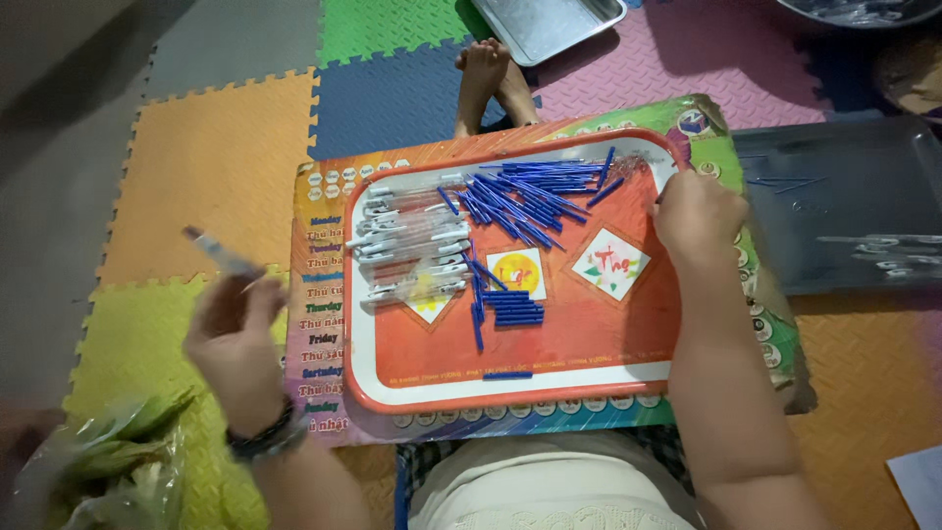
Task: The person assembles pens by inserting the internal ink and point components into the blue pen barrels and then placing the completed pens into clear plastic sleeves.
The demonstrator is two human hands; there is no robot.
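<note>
Left grip: the left hand (234, 339) pinched a clear pen barrel (221, 253) between its fingers, raised over the foam mat (196, 167), apart from the tray.
Right grip: the right hand (695, 211) curled at the far right rim of the orange tray (510, 397); whether it held anything I could not tell.
Tray contents: white pen barrels (412, 250) lay stacked left, blue refills (525, 196) heaped centre, a smaller bundle (515, 312) below.
Beyond: a dark tray (834, 196) sat to the right.
Risk: probably tipping, since the tray rested on a lap board (314, 294); a nudge could scatter refills.
</note>
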